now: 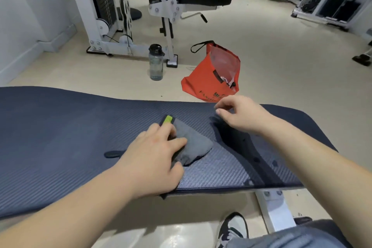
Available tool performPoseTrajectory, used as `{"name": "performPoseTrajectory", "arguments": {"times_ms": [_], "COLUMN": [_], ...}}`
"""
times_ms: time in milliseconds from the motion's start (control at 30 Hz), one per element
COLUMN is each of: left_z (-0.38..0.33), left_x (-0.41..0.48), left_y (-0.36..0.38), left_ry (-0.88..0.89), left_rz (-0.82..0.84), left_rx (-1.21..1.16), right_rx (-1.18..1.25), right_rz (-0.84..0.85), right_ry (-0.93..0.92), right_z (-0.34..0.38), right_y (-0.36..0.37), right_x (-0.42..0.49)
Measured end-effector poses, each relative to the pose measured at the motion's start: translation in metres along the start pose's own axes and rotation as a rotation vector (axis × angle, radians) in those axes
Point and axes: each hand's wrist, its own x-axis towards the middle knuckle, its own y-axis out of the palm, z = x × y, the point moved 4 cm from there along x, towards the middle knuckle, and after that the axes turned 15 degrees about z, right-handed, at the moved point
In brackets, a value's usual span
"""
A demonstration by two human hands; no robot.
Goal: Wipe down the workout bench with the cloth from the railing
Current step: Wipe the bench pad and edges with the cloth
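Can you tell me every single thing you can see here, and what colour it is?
workout bench: one, dark blue, across the front.
cloth: one, grey with a green tag, on the bench.
water bottle: one, clear with black cap, on the floor.
bag: one, orange-red, on the floor behind the bench.
weight machine: one nearby, white with black seat.
shoe: one, black and white, below the bench.
left hand: pressing on the cloth.
right hand: above the bench, empty.

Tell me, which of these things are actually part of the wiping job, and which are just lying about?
Part of the job:
- folded grey cloth with a green tag
- dark blue padded workout bench
- left hand, pressing on the cloth
- right hand, hovering empty

Just lying about:
- clear plastic water bottle with black cap
- orange shopping bag
- white cable machine
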Motion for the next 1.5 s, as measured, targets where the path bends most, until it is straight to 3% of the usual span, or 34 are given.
{"name": "performPoseTrajectory", "arguments": {"times_ms": [167, 333, 433, 533, 633, 733, 833, 933, 1033, 1200, 1400, 1500], "left_z": [-0.001, 0.01, -0.018, -0.068, -0.063, -0.029, -0.047, -0.088, -0.072, -0.034, -0.065, -0.035], "left_x": [0.02, 0.074, 0.098, 0.092, 0.088, 0.112, 0.119, 0.1, 0.093, 0.127, 0.115, 0.145], "left_y": [0.014, 0.005, -0.004, 0.008, 0.009, -0.001, -0.006, 0.008, 0.007, -0.01, 0.002, -0.011], "left_ry": [-0.055, -0.331, -0.455, -0.262, -0.062, -0.238, -0.395, -0.173, 0.025, -0.366, -0.041, -0.232], "left_rz": [0.022, -0.039, -0.022, -0.008, -0.017, -0.025, -0.037, -0.032, -0.026, -0.054, -0.037, -0.033], "left_rx": [0.085, 0.031, -0.057, -0.003, 0.034, 0.044, -0.08, -0.033, 0.034, -0.06, 0.018, -0.007], "right_rx": [-0.088, -0.095, -0.056, -0.016, 0.011, 0.032, 0.033, 0.077, 0.113, 0.157, 0.228, 0.243], "right_rz": [0.121, 0.125, 0.129, 0.102, 0.087, 0.11, 0.154, 0.151, 0.167, 0.078, -0.074, -0.087], "right_ry": [0.15, 0.144, 0.127, 0.101, 0.088, 0.077, 0.051, 0.036, 0.036, -0.015, 0.106, 0.139], "right_z": [-0.04, -0.049, -0.057, -0.063, -0.064, -0.066, -0.066, -0.07, -0.075, -0.071, -0.099, -0.109], "right_y": [0.01, 0.012, 0.012, 0.008, 0.006, 0.006, 0.009, 0.011, 0.014, 0.011, -0.002, -0.001], "right_x": [0.015, 0.021, 0.021, 0.02, 0.017, 0.012, 0.008, 0.006, 0.006, 0.003, -0.006, -0.015]}}
